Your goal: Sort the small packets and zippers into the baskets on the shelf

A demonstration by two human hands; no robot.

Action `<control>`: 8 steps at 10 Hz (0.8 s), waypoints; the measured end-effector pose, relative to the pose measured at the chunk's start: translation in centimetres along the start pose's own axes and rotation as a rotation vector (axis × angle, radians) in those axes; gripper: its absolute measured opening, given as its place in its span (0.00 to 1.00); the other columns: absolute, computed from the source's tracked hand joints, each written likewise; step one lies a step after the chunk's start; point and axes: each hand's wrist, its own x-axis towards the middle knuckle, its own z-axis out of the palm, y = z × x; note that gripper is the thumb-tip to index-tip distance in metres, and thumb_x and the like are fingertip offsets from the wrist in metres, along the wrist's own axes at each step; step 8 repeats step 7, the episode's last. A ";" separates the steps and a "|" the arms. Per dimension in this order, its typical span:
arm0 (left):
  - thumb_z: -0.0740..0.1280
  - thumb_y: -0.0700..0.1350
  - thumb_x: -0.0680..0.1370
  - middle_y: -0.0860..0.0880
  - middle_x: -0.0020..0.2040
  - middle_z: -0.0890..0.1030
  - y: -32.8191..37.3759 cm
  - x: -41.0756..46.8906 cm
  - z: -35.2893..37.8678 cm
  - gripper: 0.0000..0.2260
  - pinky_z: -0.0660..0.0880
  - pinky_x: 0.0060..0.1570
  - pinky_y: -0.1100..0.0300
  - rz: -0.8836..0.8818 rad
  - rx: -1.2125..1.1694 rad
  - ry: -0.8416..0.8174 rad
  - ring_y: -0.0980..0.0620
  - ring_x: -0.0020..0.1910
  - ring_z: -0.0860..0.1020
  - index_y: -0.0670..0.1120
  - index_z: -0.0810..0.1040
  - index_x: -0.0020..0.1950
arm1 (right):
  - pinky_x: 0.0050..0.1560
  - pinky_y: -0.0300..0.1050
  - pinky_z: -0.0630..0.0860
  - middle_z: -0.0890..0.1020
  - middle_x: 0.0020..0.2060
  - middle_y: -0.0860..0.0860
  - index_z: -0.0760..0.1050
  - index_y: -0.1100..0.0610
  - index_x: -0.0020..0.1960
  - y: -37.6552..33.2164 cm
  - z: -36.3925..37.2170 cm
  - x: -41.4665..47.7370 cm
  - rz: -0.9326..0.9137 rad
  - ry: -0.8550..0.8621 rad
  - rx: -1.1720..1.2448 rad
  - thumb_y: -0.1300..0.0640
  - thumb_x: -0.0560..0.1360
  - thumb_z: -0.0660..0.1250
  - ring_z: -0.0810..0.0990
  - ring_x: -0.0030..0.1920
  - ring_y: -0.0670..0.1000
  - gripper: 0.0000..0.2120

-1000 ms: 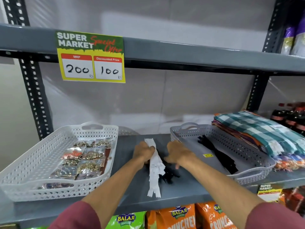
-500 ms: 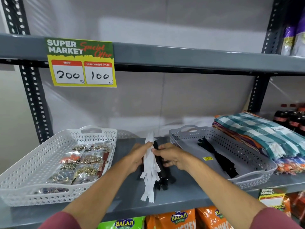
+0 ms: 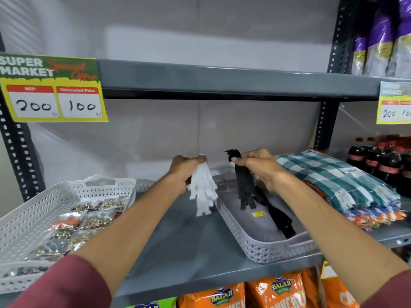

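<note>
A grey metal shelf (image 3: 191,245) carries two perforated baskets. The white basket (image 3: 31,218) at left holds small packets (image 3: 75,227) of metallic bits. The grey basket (image 3: 262,250) at right has black zippers lying in it (image 3: 278,216). Folded checked cloths (image 3: 338,181) are stacked just right of it.

The left hand (image 3: 184,172) pinches a white zipper bunch (image 3: 203,190) by its top, hanging above the bare shelf beside the grey basket. The right hand (image 3: 260,170) has its fingers closed on a black zipper bunch (image 3: 244,185), dangling over the grey basket.

Best handling, likely: lower the black bunch until its tails rest flat beside those already there, then release, keeping the colours apart.
</note>
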 end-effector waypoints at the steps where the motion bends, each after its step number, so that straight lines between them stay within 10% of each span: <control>1: 0.71 0.36 0.75 0.44 0.34 0.81 0.9 -0.3 4.5 0.02 0.77 0.25 0.64 -0.050 -0.170 -0.098 0.51 0.25 0.80 0.38 0.79 0.43 | 0.28 0.37 0.68 0.74 0.28 0.52 0.78 0.70 0.42 1.2 -2.8 1.5 0.006 0.047 -0.195 0.53 0.71 0.76 0.72 0.24 0.47 0.19; 2: 0.72 0.37 0.74 0.44 0.38 0.79 -0.3 -0.2 7.7 0.04 0.76 0.26 0.63 -0.061 0.014 -0.128 0.49 0.30 0.79 0.37 0.79 0.45 | 0.23 0.34 0.64 0.71 0.20 0.49 0.72 0.66 0.31 2.8 -3.8 1.6 0.060 -0.010 -0.286 0.58 0.74 0.73 0.68 0.19 0.45 0.17; 5: 0.67 0.38 0.75 0.41 0.61 0.81 -6.6 -1.6 12.3 0.13 0.78 0.56 0.52 0.274 1.338 -0.197 0.42 0.61 0.80 0.40 0.79 0.59 | 0.33 0.42 0.83 0.81 0.38 0.57 0.77 0.63 0.54 8.1 -2.3 1.5 0.238 -0.291 -0.725 0.70 0.74 0.69 0.84 0.38 0.54 0.10; 8: 0.67 0.43 0.77 0.42 0.59 0.81 -5.8 -2.5 11.9 0.11 0.76 0.56 0.50 0.444 1.430 -0.168 0.41 0.60 0.80 0.42 0.80 0.57 | 0.34 0.45 0.76 0.79 0.41 0.59 0.75 0.62 0.41 7.3 -1.8 0.7 0.003 -0.287 -1.200 0.66 0.72 0.65 0.82 0.41 0.56 0.02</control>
